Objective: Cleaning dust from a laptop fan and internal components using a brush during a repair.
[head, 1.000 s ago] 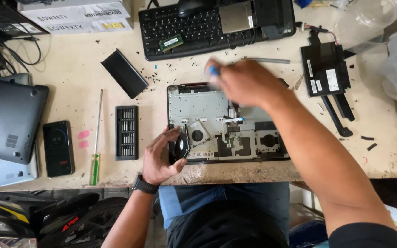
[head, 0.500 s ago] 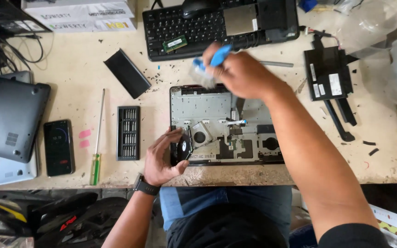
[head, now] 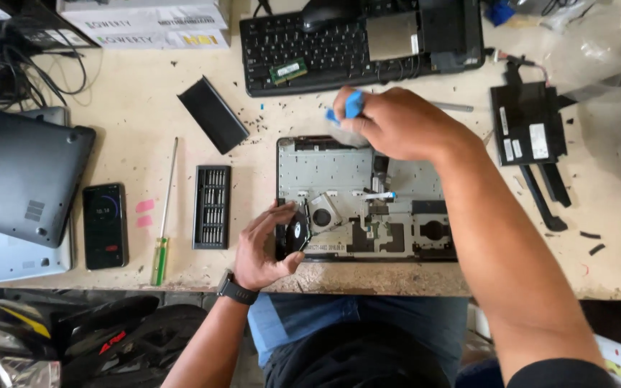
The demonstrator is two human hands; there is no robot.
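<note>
Left hand: the left hand (head: pixel 264 248) curls its fingers round a small black round part (head: pixel 292 237) at the lower left corner of the opened laptop base (head: pixel 325 169); the thumb presses it from below.
Right hand: the right hand (head: pixel 397 123) hovers over the base's upper edge, fingers pinched on a blue tool (head: pixel 350 106); the tool's tip is hidden under the hand.
Hidden: the forearm covers the right part of the base, so what lies there cannot be told.
Black part: most of it sits behind the fingers; its exact kind is hard to make out.
Around: a bit set case (head: pixel 212 207), a green-handled screwdriver (head: pixel 165 215) and a phone (head: pixel 104 225) lie left of the base on the table (head: pixel 138 144); a black keyboard (head: pixel 310 50) lies above, cut off by the frame's top.
</note>
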